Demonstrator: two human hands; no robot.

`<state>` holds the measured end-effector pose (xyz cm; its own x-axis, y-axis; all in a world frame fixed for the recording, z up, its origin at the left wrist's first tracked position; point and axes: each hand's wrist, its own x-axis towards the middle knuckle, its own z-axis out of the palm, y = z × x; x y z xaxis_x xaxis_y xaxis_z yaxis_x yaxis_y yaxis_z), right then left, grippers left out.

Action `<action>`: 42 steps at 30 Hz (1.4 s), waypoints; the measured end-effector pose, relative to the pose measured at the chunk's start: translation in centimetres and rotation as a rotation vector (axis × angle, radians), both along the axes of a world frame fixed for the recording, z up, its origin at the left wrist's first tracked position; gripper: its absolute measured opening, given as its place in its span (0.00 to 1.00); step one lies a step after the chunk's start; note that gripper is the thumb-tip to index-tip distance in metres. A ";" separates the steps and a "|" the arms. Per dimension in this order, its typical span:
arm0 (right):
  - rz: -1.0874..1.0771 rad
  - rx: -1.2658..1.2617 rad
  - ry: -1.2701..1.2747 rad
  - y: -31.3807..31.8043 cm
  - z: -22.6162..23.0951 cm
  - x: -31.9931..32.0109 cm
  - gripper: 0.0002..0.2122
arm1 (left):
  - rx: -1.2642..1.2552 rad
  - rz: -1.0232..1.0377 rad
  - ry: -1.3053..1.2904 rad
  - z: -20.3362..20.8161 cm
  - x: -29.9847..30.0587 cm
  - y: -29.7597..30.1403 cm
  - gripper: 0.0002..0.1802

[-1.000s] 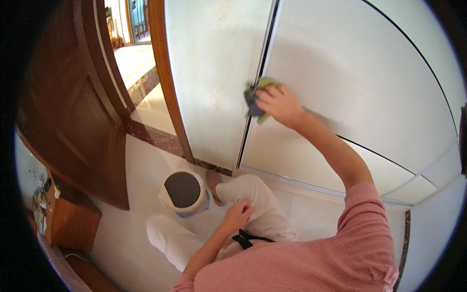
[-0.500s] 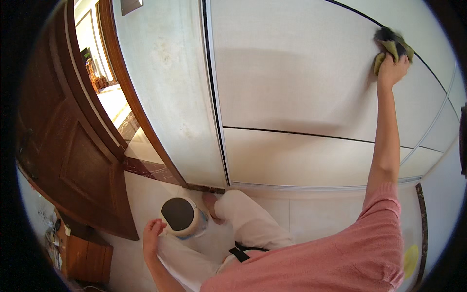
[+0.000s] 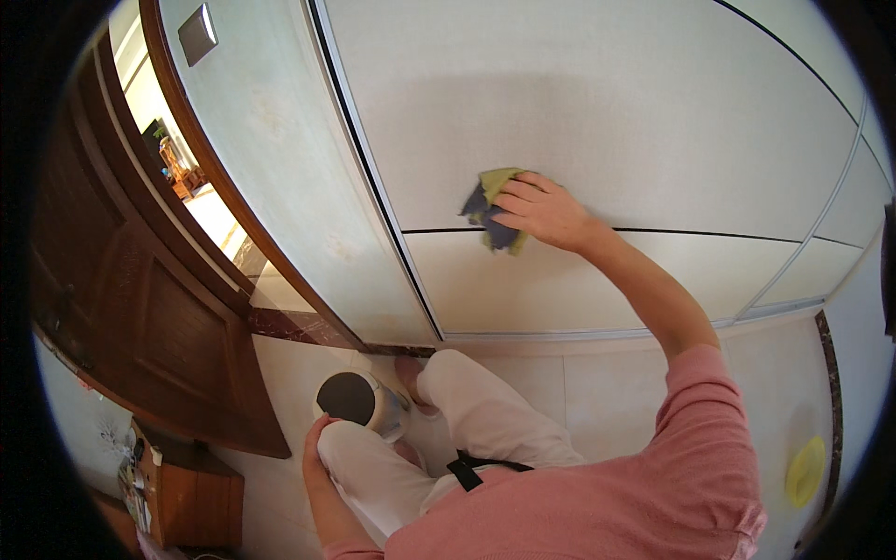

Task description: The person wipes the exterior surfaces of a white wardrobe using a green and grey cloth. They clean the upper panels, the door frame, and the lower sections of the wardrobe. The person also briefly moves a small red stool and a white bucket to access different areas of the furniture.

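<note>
My right hand [image 3: 546,213] presses a two-tone cloth [image 3: 499,233], olive green and grey-blue, against the pale panel [image 3: 597,121] of a large sliding door. Its fingers spread over the cloth, which lies across the dark horizontal strip [image 3: 691,233] and hangs slightly below it. The arm reaches up and across from the right. My left hand [image 3: 318,448] rests against the outer side of my bent left knee and holds nothing that I can see; its fingers are partly hidden. Close by that knee stands a round bin [image 3: 347,399] with a dark lid.
A brown wooden door [image 3: 159,308] stands open at the left, beside a doorway into a bright room. Below it is a wooden cabinet [image 3: 201,504] with small items on top. A wall switch [image 3: 197,35] is at upper left. A yellow object [image 3: 804,471] lies at lower right.
My right hand has brought the cloth from the panel's upper right down and left to the dark strip. My left hand has settled against my knee. The view has shifted slightly.
</note>
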<state>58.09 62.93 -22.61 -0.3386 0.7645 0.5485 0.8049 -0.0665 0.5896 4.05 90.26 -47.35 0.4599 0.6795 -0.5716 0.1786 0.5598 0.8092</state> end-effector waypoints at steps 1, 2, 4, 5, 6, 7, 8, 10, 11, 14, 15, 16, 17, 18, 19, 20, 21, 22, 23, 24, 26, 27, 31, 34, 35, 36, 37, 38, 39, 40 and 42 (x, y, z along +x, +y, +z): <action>-0.001 -0.076 -0.013 -0.8 0.6 0.1 0.12 | 0.007 -0.073 -0.033 -0.7 -0.2 0.9 0.22; -0.050 -0.034 0.008 -2.4 1.5 0.4 0.13 | 0.011 -0.042 -0.027 -0.5 0.2 0.5 0.22; -0.237 0.167 0.094 -7.4 4.1 3.2 0.14 | 0.014 -0.009 -0.019 0.4 2.3 -0.9 0.22; -0.334 0.418 0.079 -9.2 5.3 4.4 0.14 | 0.010 0.020 -0.013 0.0 1.7 -0.7 0.22; -0.295 0.621 0.064 -11.5 7.6 5.2 0.15 | 0.003 0.037 -0.013 -1.1 1.3 -0.2 0.22; -0.259 0.822 0.044 -13.8 9.4 6.3 0.17 | -0.005 0.047 -0.012 -2.0 1.3 0.4 0.22; -0.276 1.001 0.120 -16.1 10.8 7.5 0.17 | -0.005 0.033 -0.024 -2.6 1.6 0.7 0.22; -0.300 1.293 0.317 -18.0 12.1 10.0 0.16 | 0.002 0.021 -0.040 -2.7 1.7 0.8 0.23; -0.312 1.403 0.426 -18.0 11.7 12.0 0.16 | -0.004 0.016 -0.030 -2.7 2.1 0.8 0.23; -0.403 1.495 0.445 -14.3 9.7 12.5 0.18 | 0.037 -0.022 -0.018 -2.3 3.4 1.4 0.22; -0.504 1.367 0.371 -12.9 8.3 11.9 0.22 | 0.076 -0.069 -0.021 -2.6 3.7 1.7 0.22; -0.468 1.261 0.384 -11.7 6.8 11.4 0.24 | 0.116 -0.118 -0.024 -2.8 4.3 2.1 0.22; -0.368 1.255 0.358 -7.7 5.8 7.9 0.24 | 0.155 -0.136 0.007 -2.8 3.9 2.9 0.22; -0.294 1.202 0.527 -5.1 4.3 5.7 0.25 | 0.192 -0.159 0.037 -3.0 4.0 3.7 0.22; -0.270 1.102 0.284 -4.7 2.5 6.3 0.25 | 0.223 -0.208 0.052 -3.9 5.3 4.6 0.21; -0.273 1.017 0.261 -3.4 0.9 4.7 0.23 | 0.513 -0.296 0.086 -4.6 5.1 6.1 0.18; -0.230 0.815 0.429 -2.5 0.9 1.2 0.20 | 0.516 -0.278 0.075 -3.9 5.5 5.9 0.17; -0.225 0.616 0.408 -3.2 -0.5 1.3 0.19 | 0.513 -0.289 0.045 -1.4 9.0 4.0 0.16; -0.191 0.475 0.300 -3.7 -1.7 1.3 0.18 | 0.515 -0.289 0.024 1.3 11.7 2.4 0.15; -0.150 0.361 0.258 -4.1 -2.5 1.4 0.18 | 0.602 -0.354 -0.001 3.4 13.9 1.3 0.14; -0.140 0.203 0.200 -4.9 -3.0 1.8 0.19 | 0.744 -0.451 -0.055 7.2 17.6 -1.1 0.13; -0.169 0.155 0.186 -5.5 -2.3 1.8 0.19 | 0.797 -0.481 -0.080 8.8 18.9 -2.6 0.13; -0.380 0.423 0.426 -9.5 0.9 0.7 0.19 | 0.964 -0.574 -0.167 13.4 24.1 -8.3 0.11; -0.041 0.646 0.969 -11.2 1.7 -0.5 0.16 | 1.004 -0.683 -0.294 18.7 27.9 -15.5 0.10; -0.026 0.604 1.185 -11.2 1.4 -1.5 0.16 | 1.037 -0.716 -0.338 20.3 28.7 -17.6 0.10; -0.022 0.547 1.391 -11.4 1.2 -2.9 0.16 | 1.083 -0.747 -0.402 21.8 29.8 -19.9 0.10; -0.011 0.471 1.602 -11.4 1.3 -4.2 0.16 | 1.131 -0.768 -0.453 23.0 30.6 -22.0 0.11; -0.151 0.271 1.552 -12.2 2.1 -5.3 0.20 | 1.138 -0.784 -0.472 23.7 31.4 -23.9 0.13; -0.084 0.259 1.545 -12.2 2.1 -6.0 0.21 | 1.160 -0.789 -0.478 24.4 31.8 -25.5 0.16; -0.015 0.249 1.533 -12.0 2.1 -7.2 0.21 | 1.045 -0.803 -0.477 23.8 32.1 -26.3 0.21; 0.055 0.177 1.534 -11.6 1.9 -8.7 0.21 | 0.922 -0.797 -0.448 22.7 32.1 -27.1 0.26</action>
